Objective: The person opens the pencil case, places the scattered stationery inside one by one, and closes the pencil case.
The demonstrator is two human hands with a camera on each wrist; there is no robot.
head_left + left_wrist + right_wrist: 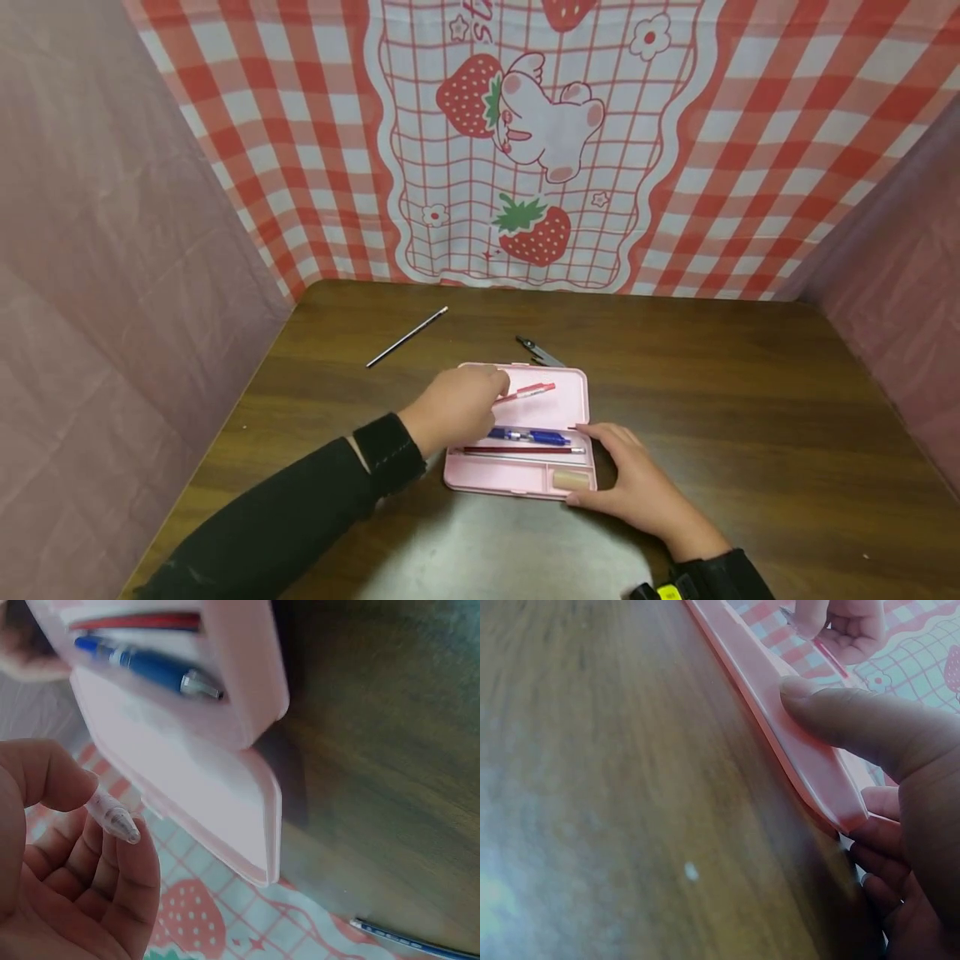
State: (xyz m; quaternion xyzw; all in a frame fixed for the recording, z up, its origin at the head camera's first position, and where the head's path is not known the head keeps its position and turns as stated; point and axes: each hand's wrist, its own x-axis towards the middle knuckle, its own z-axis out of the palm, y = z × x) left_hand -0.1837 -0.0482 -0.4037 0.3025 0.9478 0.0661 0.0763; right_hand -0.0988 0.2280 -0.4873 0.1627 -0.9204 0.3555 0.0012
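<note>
A pink pencil case (495, 479) lies with its lid (566, 408) laid back on the table. Over the lid, my left hand (459, 407) pinches a red-and-white pen (534, 390) between thumb and fingers; its clear tip (124, 825) shows in the left wrist view. Inside the case are a blue pen (536, 436), a dark red pencil (517, 450) and, in the small right compartment, a beige eraser-like block (571, 480). My right hand (637, 479) grips the case's right end, the thumb on the near side and the fingers around the end.
On the brown wooden table (712, 375), a dark striped pencil (407, 337) lies at the back left. A grey compass (540, 352) rests just behind the lid. A red-checked strawberry cloth (525, 150) hangs along the back edge, with pinkish cloth at both sides.
</note>
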